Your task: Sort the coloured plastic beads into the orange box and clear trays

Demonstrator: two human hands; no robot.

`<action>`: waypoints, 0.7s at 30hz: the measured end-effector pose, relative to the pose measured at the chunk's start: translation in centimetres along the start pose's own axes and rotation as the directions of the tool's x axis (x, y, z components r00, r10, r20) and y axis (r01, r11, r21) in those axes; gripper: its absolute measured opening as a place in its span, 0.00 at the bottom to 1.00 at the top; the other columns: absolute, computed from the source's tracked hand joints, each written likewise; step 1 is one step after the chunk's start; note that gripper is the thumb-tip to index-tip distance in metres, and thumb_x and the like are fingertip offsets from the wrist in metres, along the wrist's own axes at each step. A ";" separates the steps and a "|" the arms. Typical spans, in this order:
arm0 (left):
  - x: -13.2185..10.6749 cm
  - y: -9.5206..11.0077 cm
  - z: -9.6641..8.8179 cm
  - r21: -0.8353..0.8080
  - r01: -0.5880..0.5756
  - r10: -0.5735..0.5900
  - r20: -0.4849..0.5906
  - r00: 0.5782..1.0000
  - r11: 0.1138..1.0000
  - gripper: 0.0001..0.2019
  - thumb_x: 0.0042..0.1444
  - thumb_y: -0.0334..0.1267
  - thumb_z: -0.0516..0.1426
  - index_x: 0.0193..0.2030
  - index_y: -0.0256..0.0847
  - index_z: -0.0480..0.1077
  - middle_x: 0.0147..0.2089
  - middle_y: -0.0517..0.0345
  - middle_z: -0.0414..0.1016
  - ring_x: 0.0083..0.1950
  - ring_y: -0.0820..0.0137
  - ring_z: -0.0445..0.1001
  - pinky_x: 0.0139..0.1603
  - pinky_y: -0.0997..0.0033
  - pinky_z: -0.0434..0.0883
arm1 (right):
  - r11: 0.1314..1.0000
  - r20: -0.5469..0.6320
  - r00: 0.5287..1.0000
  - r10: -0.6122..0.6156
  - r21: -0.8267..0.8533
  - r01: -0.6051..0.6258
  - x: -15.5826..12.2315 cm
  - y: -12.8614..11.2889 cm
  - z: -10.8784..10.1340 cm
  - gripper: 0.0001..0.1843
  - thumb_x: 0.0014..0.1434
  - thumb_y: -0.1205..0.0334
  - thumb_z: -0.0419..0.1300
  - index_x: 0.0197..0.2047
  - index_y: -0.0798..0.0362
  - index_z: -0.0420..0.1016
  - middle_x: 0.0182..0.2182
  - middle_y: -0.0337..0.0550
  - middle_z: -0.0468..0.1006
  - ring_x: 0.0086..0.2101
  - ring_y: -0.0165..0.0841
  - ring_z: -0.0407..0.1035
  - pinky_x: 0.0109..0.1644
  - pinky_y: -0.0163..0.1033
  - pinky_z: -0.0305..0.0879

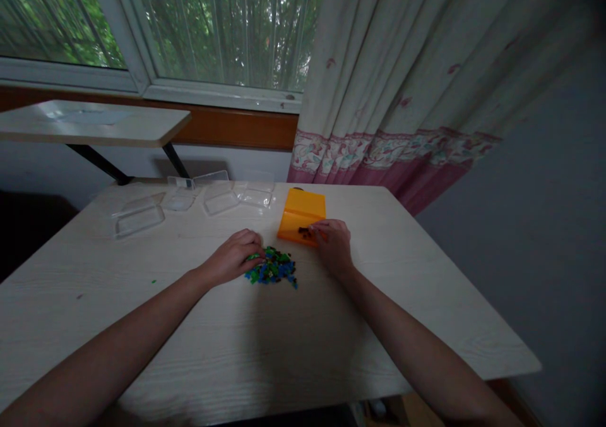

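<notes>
A heap of small green, blue and dark brown plastic pieces (274, 268) lies loose on the table. At its upper left edge is my left hand (237, 255), fingers bent and thumb drawn in among the pieces; whatever they pinch is too small to make out. An orange plastic box (304, 203) with its lid open lies just beyond the heap. Several dark brown pieces (304, 231) are in its near half. My right hand (335, 240) reaches over the box's near right corner, fingertips pinched together at these dark pieces; what is between them is hidden.
Several clear plastic boxes (139, 222) with open lids stand along the table's back left. One green piece (154, 282) lies alone on the pale wooden table (213, 351). A raised shelf (156, 127) stands at the back left, and a curtain (360, 98) hangs behind the table.
</notes>
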State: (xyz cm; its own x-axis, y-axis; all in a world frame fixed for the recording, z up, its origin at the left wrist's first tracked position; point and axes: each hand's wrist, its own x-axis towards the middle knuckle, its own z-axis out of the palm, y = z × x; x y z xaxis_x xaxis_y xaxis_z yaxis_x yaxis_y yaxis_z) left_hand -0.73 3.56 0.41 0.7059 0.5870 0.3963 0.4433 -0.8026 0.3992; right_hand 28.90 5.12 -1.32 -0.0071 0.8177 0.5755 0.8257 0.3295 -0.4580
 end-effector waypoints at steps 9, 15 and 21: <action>0.3 0.2 0.0 -0.154 0.073 -0.094 -0.138 0.986 0.985 0.08 0.63 0.41 0.57 0.38 0.40 0.74 0.40 0.54 0.71 0.45 0.67 0.69 0.50 0.64 0.67 | 0.977 -0.051 0.977 -0.209 0.024 0.210 -0.5 -2.0 -0.7 0.11 0.65 0.55 0.58 0.39 0.47 0.81 0.39 0.43 0.81 0.45 0.39 0.70 0.56 0.49 0.59; 0.8 0.8 1.1 -0.324 0.112 -0.174 -0.169 0.970 0.940 0.09 0.63 0.42 0.58 0.38 0.40 0.74 0.40 0.53 0.71 0.44 0.68 0.70 0.46 0.66 0.69 | 0.866 0.072 0.864 -0.498 0.103 0.490 -2.6 -5.5 -0.5 0.12 0.63 0.59 0.61 0.50 0.41 0.79 0.41 0.39 0.82 0.48 0.38 0.70 0.62 0.49 0.57; 0.9 1.1 1.1 -0.326 0.110 -0.160 -0.132 0.978 0.939 0.08 0.62 0.41 0.58 0.38 0.40 0.75 0.41 0.54 0.70 0.45 0.67 0.70 0.49 0.65 0.69 | 0.822 0.070 0.819 -0.569 0.086 0.563 -3.1 -6.1 -0.1 0.14 0.64 0.60 0.60 0.52 0.40 0.77 0.39 0.37 0.82 0.47 0.35 0.71 0.64 0.49 0.55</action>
State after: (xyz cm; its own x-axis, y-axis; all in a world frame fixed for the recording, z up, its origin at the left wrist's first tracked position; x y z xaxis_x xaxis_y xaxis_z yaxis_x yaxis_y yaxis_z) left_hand 0.95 3.10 0.30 0.5462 0.7170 0.4331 0.3137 -0.6545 0.6879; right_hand 23.90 0.51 -0.28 -0.5150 0.5155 0.6849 0.6262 0.7719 -0.1101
